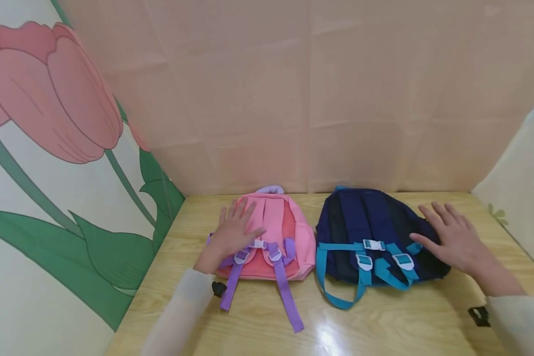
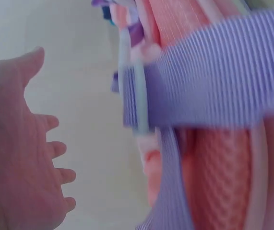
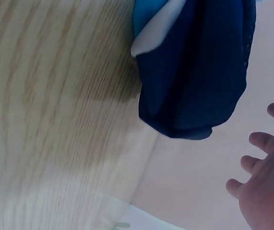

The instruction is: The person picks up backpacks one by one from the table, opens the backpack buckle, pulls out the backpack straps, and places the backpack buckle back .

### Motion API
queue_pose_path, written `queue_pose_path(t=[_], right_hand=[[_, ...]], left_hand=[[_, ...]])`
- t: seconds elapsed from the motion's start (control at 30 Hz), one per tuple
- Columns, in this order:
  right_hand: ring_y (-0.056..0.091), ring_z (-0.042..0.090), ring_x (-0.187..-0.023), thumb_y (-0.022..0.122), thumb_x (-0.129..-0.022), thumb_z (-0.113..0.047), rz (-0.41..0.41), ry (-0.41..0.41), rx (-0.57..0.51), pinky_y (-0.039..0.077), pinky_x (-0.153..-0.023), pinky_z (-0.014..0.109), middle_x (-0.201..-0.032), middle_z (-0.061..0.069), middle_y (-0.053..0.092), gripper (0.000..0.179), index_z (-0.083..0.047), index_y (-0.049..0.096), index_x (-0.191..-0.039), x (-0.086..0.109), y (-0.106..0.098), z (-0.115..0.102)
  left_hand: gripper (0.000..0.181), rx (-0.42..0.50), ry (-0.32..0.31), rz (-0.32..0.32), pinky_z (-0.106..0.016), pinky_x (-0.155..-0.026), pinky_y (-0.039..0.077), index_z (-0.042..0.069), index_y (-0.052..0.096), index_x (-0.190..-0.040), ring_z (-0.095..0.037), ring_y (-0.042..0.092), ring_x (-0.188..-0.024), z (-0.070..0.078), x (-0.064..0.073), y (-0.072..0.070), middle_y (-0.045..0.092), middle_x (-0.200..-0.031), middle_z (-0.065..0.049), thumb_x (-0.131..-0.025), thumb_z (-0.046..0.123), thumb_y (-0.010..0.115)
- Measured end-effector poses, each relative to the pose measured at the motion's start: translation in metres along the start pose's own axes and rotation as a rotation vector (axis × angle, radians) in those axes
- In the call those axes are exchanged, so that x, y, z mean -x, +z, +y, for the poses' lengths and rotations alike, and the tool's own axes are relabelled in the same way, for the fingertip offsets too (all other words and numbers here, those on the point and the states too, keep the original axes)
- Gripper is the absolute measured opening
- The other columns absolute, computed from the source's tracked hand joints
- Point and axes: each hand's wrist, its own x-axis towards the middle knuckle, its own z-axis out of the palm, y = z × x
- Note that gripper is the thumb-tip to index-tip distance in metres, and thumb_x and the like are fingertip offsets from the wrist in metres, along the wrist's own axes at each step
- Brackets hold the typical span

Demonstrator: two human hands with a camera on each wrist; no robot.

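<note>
Two small backpacks lie side by side with their strap sides up. The pink backpack [image 1: 302, 237] has purple straps [image 1: 287, 301] and a white chest buckle [image 1: 258, 244]. To its right is the navy backpack [image 1: 351, 212] with blue straps [image 1: 342, 301] and white buckles. My left hand [image 1: 233, 230] hovers over the left part of the pink one, fingers spread. In the left wrist view that hand [image 2: 21, 143] is apart from the purple webbing [image 2: 213, 72]. Fingers stretched out, my right hand [image 1: 456, 240] is at the navy backpack's right side; a gap separates them in the right wrist view.
The wooden table [image 1: 382, 326] meets a pinkish draped backdrop [image 1: 311, 99] behind the backpacks. At left stands a wall panel with a painted tulip [image 1: 49, 89]. A pale wall [image 1: 520, 198] borders the right side.
</note>
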Motion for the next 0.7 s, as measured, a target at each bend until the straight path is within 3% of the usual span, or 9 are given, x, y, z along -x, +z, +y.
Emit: queue_pose_path(t=[0.23, 0.4, 0.7], right_hand=[[0.012, 0.055, -0.148, 0.07, -0.094, -0.04, 0.009, -0.017, -0.067, 0.003, -0.118, 0.068, -0.154, 0.036, 0.028, 0.083, -0.01, 0.029, -0.159, 0.0, 0.0, -0.011], [0.023, 0.059, -0.138, 0.07, -0.094, -0.039, -0.004, -0.005, -0.097, 0.01, -0.115, 0.071, -0.152, 0.036, 0.029, 0.082, -0.009, 0.029, -0.159, 0.001, 0.002, -0.019], [0.031, 0.057, -0.129, 0.072, -0.093, -0.04, -0.02, -0.004, -0.112, 0.025, -0.104, 0.076, -0.145, 0.034, 0.036, 0.083, -0.009, 0.031, -0.158, 0.0, 0.004, -0.033]], left_hand=[[0.083, -0.035, 0.051, 0.026, -0.056, -0.123, 0.001, 0.019, 0.017, -0.163, -0.031, 0.0, -0.156, 0.021, -0.004, 0.001, 0.013, -0.17, -0.008, -0.099, 0.068, 0.039], [0.083, -0.032, 0.078, 0.008, -0.054, -0.123, 0.002, 0.019, 0.018, -0.163, -0.032, 0.006, -0.156, 0.034, -0.008, 0.002, 0.015, -0.169, -0.006, -0.099, 0.069, 0.036], [0.083, -0.011, 0.091, -0.022, -0.054, -0.121, 0.018, 0.021, 0.021, -0.163, -0.029, 0.018, -0.154, 0.057, -0.014, 0.009, 0.022, -0.168, -0.004, -0.098, 0.067, 0.043]])
